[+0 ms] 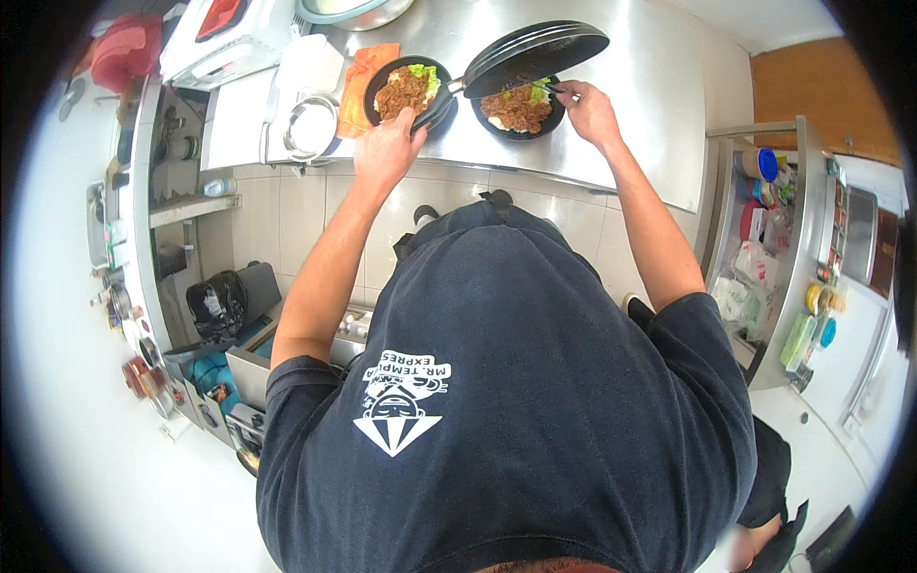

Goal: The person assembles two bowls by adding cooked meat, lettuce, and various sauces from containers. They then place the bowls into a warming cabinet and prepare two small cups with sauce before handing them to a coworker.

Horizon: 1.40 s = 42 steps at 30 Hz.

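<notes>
Gripping its handle (440, 105), the left hand (385, 148) held a tilted pan (535, 59) over the right bowl (556, 118); the right hand (592, 113) pinched a utensil (555, 88); overtilting risked spillage.

One head-worn fisheye looks steeply down, close over the dark T-shirt (554, 382), toward the far stainless-steel bench (650, 115).

Bright, glare on counter (654, 95), fisheye-bent edges
</notes>
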Tool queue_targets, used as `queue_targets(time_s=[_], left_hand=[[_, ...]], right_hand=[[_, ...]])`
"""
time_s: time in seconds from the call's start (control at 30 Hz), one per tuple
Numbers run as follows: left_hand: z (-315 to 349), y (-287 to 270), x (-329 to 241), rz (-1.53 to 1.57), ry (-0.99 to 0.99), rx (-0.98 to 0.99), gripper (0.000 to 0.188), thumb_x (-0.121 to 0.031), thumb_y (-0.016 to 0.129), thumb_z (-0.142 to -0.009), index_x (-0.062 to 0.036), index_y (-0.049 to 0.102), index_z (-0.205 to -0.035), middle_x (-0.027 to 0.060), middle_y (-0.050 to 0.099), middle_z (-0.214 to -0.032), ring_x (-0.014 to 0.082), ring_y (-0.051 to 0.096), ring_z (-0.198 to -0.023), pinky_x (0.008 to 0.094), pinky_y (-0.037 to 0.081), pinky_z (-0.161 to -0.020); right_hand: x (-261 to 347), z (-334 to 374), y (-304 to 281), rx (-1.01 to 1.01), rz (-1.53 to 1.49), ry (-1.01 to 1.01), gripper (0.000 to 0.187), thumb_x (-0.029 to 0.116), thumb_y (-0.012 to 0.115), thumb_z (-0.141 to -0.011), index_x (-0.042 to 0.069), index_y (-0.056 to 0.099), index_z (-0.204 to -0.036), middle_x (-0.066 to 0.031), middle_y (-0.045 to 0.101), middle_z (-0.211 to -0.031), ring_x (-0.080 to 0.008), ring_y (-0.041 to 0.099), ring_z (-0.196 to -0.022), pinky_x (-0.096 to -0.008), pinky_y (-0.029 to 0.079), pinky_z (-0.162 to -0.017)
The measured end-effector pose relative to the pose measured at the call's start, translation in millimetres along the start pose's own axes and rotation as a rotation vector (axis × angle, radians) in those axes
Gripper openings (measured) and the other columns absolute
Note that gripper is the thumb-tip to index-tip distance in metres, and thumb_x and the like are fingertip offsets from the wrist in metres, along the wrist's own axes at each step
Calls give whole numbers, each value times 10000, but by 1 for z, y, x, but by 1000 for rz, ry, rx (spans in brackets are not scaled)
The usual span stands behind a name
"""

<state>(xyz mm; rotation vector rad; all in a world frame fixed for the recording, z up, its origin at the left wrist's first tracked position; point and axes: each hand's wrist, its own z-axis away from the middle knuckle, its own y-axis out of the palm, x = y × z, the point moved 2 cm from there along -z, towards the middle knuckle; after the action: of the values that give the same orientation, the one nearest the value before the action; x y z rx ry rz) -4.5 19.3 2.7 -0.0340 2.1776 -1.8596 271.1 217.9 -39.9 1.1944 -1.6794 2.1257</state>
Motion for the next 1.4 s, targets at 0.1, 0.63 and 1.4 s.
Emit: queue_targets(time_s=[0.1,0.63,1.4], left_hand=[[1,-4,-6,5,-17,-51,296,-368,675,-858,-99,580,-941,134,659,-659,336,660,-593,467,499,-511],[27,7,-22,164,-297,-3,287,-343,626,-892,-66,554,-915,182,661,-685,388,664,-644,500,519,-567],[200,-22,71,1120,-1245,-177,301,-256,724,-845,-66,538,-703,-42,463,-534,56,403,-430,281,300,-398]], right_hand=[[2,4,-5,125,227,-108,225,124,639,-855,48,717,-1052,-211,680,-986,-369,660,-891,-441,503,-843],[-1,43,-10,-166,-8,6,233,156,612,-926,54,673,-1127,-171,650,-1033,-339,639,-907,-408,494,-824],[68,-4,53,744,-964,442,317,247,453,-1046,-1,554,-1215,-53,621,-838,-70,456,-572,-198,326,-461]])
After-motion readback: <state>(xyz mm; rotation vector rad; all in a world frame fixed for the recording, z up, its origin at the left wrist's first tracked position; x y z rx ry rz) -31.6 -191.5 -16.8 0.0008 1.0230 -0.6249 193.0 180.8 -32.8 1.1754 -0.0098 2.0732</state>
